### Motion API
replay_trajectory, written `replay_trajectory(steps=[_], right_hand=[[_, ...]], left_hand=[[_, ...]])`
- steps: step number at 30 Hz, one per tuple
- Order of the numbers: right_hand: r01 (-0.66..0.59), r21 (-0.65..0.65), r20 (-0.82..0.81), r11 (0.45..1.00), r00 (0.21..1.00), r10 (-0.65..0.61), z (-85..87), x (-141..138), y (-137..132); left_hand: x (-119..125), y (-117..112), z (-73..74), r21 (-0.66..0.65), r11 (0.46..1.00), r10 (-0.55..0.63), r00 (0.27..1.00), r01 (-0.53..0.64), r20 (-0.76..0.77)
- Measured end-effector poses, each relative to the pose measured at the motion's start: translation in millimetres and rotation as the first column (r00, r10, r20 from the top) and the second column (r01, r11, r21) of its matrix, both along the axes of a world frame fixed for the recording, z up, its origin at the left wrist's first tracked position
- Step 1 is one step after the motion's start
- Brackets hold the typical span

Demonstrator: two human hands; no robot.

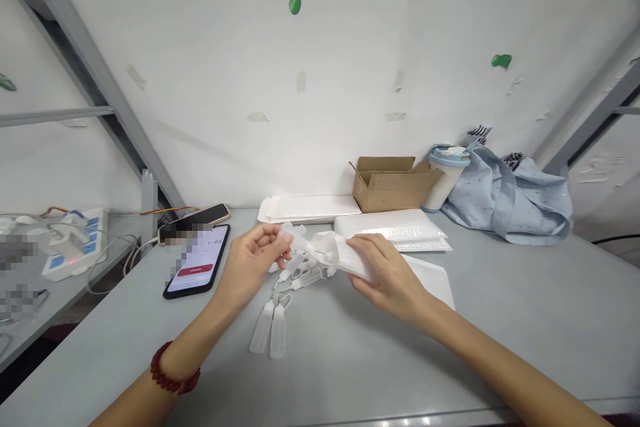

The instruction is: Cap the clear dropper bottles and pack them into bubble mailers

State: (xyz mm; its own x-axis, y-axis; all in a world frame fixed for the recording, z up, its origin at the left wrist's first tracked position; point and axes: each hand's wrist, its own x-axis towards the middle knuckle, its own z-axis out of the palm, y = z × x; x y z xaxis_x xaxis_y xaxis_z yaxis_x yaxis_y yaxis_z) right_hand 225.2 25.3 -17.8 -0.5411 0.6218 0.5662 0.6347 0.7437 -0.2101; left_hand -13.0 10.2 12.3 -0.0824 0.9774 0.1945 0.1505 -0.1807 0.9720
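My right hand (387, 273) is closed round a white bubble mailer (345, 255), whose open end points left. My left hand (254, 252) pinches a translucent white tag-like piece (294, 235) at the mailer's mouth. Whether that piece is partly inside the mailer, I cannot tell. Beneath the hands lies a loose pile of similar translucent pieces with thin loops (307, 277). Two more flat translucent pieces (278, 330) rest side by side nearer to me. Another white mailer (433, 280) lies partly hidden under my right hand and forearm.
Behind the hands lie stacked bubble mailers (395, 227) and a flat white package (315, 208). An open cardboard box (397, 192), a lidded cup (445, 180) and a blue cloth bag (510, 197) stand along the wall. At left are a lit phone (200, 263), a dark phone (200, 220) and a power strip (83, 247).
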Motion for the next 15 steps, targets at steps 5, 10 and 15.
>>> replay_trajectory(steps=[5, 10, 15], right_hand=[[-0.051, 0.031, -0.006, 0.998, 0.999, 0.052, 0.0, -3, -6], [-0.084, 0.035, 0.004, 0.996, 0.996, 0.084, -2.0, -6, -10], [-0.098, 0.037, 0.002, 0.995, 0.995, 0.098, -3.6, -7, -10]], left_hand=[[12, -3, -8.0, -0.077, 0.994, -0.079, 0.993, 0.072, -0.091], [17, -7, -19.9, 0.072, 0.991, -0.078, 0.916, 0.115, -0.395], [20, -9, -25.8, 0.101, 0.989, -0.042, 0.864, 0.107, -0.501]])
